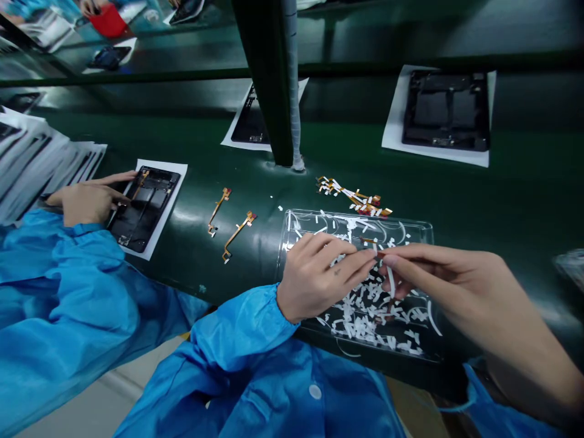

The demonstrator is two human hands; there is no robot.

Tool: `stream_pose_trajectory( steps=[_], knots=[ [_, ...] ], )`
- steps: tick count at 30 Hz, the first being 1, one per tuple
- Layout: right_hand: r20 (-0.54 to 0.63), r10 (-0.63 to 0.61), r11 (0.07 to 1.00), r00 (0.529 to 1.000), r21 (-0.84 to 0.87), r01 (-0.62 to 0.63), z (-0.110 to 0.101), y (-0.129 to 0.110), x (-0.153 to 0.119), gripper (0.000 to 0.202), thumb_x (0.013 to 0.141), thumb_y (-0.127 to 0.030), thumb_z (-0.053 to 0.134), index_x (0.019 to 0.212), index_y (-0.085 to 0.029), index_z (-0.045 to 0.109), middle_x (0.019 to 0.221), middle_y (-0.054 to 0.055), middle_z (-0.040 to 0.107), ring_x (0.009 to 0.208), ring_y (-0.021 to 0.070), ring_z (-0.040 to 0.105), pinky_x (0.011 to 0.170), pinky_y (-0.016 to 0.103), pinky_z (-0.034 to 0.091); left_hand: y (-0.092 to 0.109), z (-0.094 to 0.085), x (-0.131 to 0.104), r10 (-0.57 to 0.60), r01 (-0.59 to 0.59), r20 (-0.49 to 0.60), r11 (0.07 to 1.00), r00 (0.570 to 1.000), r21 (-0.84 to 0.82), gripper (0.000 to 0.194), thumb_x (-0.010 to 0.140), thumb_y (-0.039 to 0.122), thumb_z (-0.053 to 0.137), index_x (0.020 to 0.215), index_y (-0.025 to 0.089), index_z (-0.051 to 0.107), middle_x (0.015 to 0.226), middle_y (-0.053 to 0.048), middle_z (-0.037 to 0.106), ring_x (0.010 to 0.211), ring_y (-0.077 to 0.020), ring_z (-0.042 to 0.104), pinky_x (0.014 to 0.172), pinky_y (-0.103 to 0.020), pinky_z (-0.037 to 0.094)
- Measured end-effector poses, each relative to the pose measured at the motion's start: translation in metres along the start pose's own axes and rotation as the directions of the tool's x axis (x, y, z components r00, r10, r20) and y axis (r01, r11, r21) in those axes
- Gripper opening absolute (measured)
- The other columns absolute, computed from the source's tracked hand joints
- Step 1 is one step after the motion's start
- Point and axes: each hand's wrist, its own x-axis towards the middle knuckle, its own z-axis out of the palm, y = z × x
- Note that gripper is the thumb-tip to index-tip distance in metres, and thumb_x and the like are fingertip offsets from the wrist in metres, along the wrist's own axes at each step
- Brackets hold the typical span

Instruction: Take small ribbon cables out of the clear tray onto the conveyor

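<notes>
Over a clear plastic tray (426, 230), my left hand (326, 274) and my right hand (438, 274) meet with their fingertips pinched together. Between them is a small orange-brown flex cable (367, 239), mostly covered by the fingers. A thin white strip (391, 281) hangs down beside my right fingertips. Many white paper scraps (360, 328) lie scattered in the tray. Just behind it is a pile of flex cables (353, 198) with white pieces on them. Two single flex cables, one upper (219, 210) and one lower (239, 236), lie to the left on the green table.
At the left, a co-worker's hands (89, 198) touch an open black device (148, 207) on white paper. Another device (447, 109) lies at the back right, and one (250, 118) sits partly behind a dark post (269, 85). Stacked papers and devices (41, 158) stand far left.
</notes>
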Motion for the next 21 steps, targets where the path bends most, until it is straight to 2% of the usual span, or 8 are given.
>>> stream_pose_trajectory(
  steps=[4,7,12,17,21],
  knots=[
    [0.026,-0.016,1.000,1.000,0.006,0.016,0.004,0.006,-0.002,0.036,0.085,-0.056,0.071,0.104,-0.027,0.082,0.070,0.003,0.076,0.063,0.0237,0.070,0.061,0.035,0.056,0.001,0.001,-0.003,-0.014,0.012,0.044,0.999,0.999,0.030,0.014,0.096,0.026,0.069,0.109,0.022,0.073,0.091,-0.001,0.075,0.088,-0.0169,0.067,0.073,-0.033,0.049],
    [0.055,-0.039,0.999,0.998,0.019,0.038,0.007,0.008,-0.003,0.034,0.088,-0.054,0.069,0.106,-0.027,0.081,0.072,0.003,0.075,0.065,0.0235,0.070,0.061,0.035,0.057,0.003,0.001,-0.001,-0.017,0.015,0.035,0.999,0.999,0.051,0.008,0.096,0.023,0.066,0.101,0.021,0.072,0.089,-0.001,0.075,0.085,-0.0171,0.066,0.072,-0.033,0.048],
    [0.106,-0.059,0.997,0.993,0.044,0.055,0.010,0.006,-0.002,0.026,0.092,-0.049,0.067,0.099,-0.026,0.078,0.076,0.002,0.074,0.070,0.0204,0.070,0.067,0.033,0.056,0.003,0.000,0.004,-0.059,0.057,0.021,0.997,0.998,0.056,0.007,0.095,0.020,0.063,0.089,0.019,0.067,0.083,0.000,0.072,0.079,-0.0163,0.063,0.071,-0.033,0.046],
    [0.119,-0.098,0.995,0.988,-0.023,0.101,0.011,0.006,0.000,0.021,0.094,-0.045,0.065,0.104,-0.029,0.075,0.085,-0.001,0.074,0.075,0.0178,0.068,0.065,0.029,0.051,0.004,0.000,0.003,-0.093,0.093,0.058,0.996,0.994,0.004,0.007,0.095,0.021,0.063,0.090,0.020,0.068,0.084,0.000,0.072,0.079,-0.0158,0.063,0.071,-0.032,0.046],
    [0.089,-0.151,0.981,0.985,-0.111,0.160,0.013,0.004,0.000,0.022,0.096,-0.048,0.061,0.098,-0.029,0.073,0.086,-0.001,0.073,0.073,0.0173,0.066,0.061,0.029,0.048,0.005,-0.001,0.004,-0.168,0.188,0.127,0.969,0.978,-0.159,0.008,0.094,0.021,0.064,0.090,0.019,0.071,0.084,-0.001,0.071,0.079,-0.0147,0.063,0.071,-0.030,0.050]
  ],
)
